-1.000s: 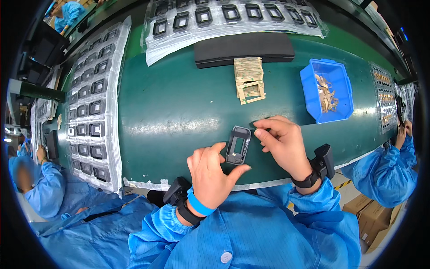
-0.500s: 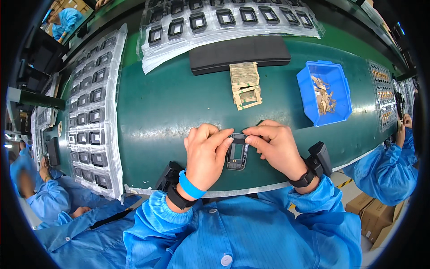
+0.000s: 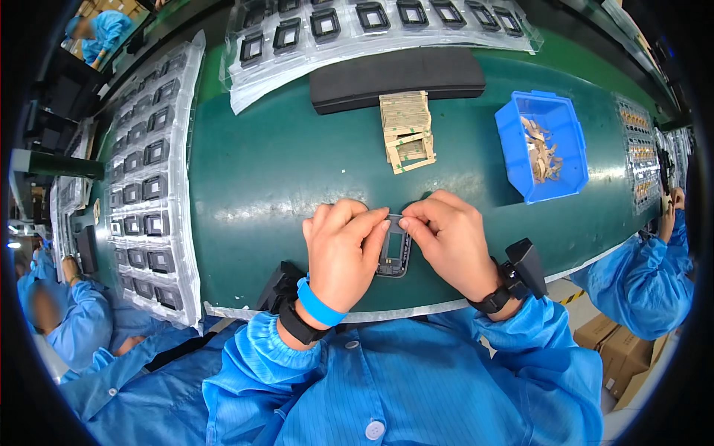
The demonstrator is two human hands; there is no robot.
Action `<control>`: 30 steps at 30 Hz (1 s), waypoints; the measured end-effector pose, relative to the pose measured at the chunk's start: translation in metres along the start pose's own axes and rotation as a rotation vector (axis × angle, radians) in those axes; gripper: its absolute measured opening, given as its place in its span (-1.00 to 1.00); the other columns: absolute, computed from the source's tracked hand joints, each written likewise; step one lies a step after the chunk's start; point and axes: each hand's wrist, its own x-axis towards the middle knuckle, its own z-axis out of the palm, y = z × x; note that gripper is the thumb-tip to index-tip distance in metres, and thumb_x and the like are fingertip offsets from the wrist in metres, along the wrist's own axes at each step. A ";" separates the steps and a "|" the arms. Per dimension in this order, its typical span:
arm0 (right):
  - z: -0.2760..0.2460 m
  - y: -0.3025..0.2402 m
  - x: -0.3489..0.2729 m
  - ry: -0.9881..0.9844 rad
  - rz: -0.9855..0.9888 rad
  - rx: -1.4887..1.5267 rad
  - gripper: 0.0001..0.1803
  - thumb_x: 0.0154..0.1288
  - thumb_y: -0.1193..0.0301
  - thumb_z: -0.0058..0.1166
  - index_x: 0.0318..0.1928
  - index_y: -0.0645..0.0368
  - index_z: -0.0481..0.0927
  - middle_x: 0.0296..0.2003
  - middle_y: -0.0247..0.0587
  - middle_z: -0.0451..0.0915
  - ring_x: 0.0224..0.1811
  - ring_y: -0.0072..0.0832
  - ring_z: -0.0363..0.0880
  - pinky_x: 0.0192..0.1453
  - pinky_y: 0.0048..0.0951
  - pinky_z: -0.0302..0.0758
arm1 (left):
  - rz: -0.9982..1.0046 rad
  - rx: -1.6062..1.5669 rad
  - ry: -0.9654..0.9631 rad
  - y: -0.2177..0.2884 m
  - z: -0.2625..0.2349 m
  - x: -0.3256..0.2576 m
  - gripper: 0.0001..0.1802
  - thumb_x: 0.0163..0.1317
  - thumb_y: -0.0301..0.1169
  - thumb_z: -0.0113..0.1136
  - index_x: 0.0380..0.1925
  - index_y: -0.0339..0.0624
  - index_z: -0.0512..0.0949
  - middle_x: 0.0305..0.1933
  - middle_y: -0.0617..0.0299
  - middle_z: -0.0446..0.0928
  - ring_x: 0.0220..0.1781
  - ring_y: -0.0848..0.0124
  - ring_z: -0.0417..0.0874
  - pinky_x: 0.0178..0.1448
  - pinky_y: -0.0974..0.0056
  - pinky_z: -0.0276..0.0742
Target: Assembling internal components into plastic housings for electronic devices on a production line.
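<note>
Hands meet over a small black frame that lies flat on the green mat, near its front edge. Left hand and right hand each pinch one end of a thin pale strip, stretched between the fingertips just above the frame's upper end; the other fingers are curled. Whether the strip touches the frame cannot be told. Behind the hands, a stack of tan backing sheets lies against a dark pad. Right of it stands a blue bin holding a loose heap of tan peeled scraps; the bin is only partly filled. Clear trays run down the left side, each pocket holding one black frame like the one under the hands, and another such tray lies across the far edge, its pockets likewise filled. A further tray at far right carries small tan pieces.
</note>
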 end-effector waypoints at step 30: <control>-0.003 -0.004 -0.036 -0.155 -0.421 -0.320 -0.62 0.03 0.61 0.17 -0.07 0.11 0.68 -0.33 -0.25 0.42 -0.36 -0.38 0.51 -0.34 -0.38 0.52 | 0.215 0.321 0.162 0.001 0.000 -0.066 -0.75 -0.14 -0.46 0.25 -0.36 0.03 0.68 -0.07 0.48 0.64 -0.18 0.45 0.46 -0.05 0.31 0.15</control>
